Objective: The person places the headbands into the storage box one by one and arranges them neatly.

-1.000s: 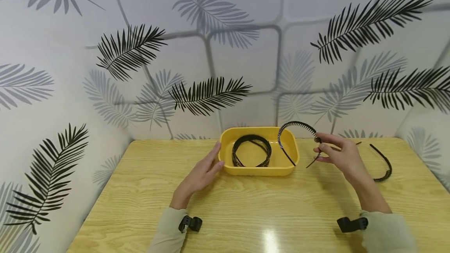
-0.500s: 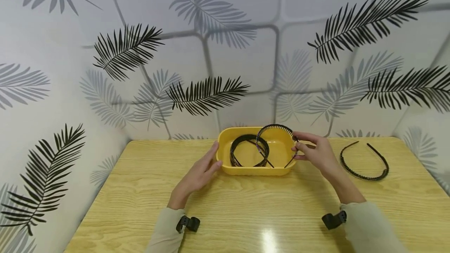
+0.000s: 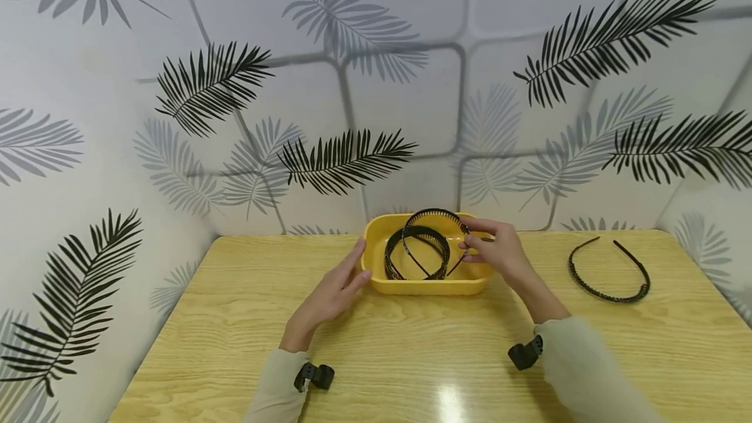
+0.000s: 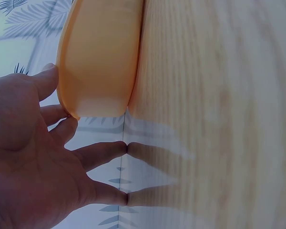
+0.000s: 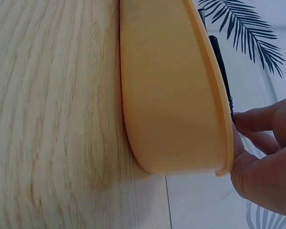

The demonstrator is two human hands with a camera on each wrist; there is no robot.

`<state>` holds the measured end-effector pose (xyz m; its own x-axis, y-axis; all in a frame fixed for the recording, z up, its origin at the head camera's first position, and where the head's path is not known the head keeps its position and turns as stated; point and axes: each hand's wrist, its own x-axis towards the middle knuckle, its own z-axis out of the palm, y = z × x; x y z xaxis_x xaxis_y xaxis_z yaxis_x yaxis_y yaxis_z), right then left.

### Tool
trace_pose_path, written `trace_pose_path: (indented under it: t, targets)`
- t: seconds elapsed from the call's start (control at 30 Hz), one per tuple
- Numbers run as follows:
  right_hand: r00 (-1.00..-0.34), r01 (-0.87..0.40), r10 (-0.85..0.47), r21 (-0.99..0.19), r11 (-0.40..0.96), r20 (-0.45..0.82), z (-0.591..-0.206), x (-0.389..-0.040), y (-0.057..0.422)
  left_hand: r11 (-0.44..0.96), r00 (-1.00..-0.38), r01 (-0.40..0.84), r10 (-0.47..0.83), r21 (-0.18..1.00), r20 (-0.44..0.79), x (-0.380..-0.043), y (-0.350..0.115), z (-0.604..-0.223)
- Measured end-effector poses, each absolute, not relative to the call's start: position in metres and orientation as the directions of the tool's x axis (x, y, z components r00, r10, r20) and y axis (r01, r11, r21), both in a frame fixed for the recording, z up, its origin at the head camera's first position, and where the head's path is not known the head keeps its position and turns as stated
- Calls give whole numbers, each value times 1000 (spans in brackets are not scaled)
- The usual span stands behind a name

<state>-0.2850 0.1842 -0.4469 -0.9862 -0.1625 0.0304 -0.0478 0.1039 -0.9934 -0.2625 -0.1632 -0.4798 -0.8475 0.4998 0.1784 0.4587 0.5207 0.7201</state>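
A yellow plastic box [image 3: 429, 288] stands at the table's back edge. Inside its left half, several black toothed headbands [image 3: 390, 254] sit overlapping in a ring. My right hand [image 3: 499, 250] reaches over the box's right part and pinches another black toothed headband [image 3: 435, 212] by its side, its arch up and its ends down inside the box. In the right wrist view, part of this headband [image 5: 220, 59] shows above the rim, beside the fingers. My left hand [image 3: 331, 289] rests against the box's left end, thumb and fingers touching it, the lower fingers extended straight.
One more black headband [image 3: 602, 296] lies on the wooden table [image 3: 411, 358] to the right, its open ends facing the wall. Behind the table rises a leaf-patterned wall [image 3: 405, 103]. A black wrist camera [image 3: 525, 352] is strapped over each sleeve.
My right hand has moved left with the headband, from beside the box to above its inside, bringing it over the other headbands. The left hand stays at the box's left end.
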Motion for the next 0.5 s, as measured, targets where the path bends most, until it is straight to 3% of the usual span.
trace_pose_path:
  t: [0.5]
  targets:
    - [-989,-4,-149,-985,170,-22,-447,-290,158,517,-841,480,501,709,204,-264,-163,-482]
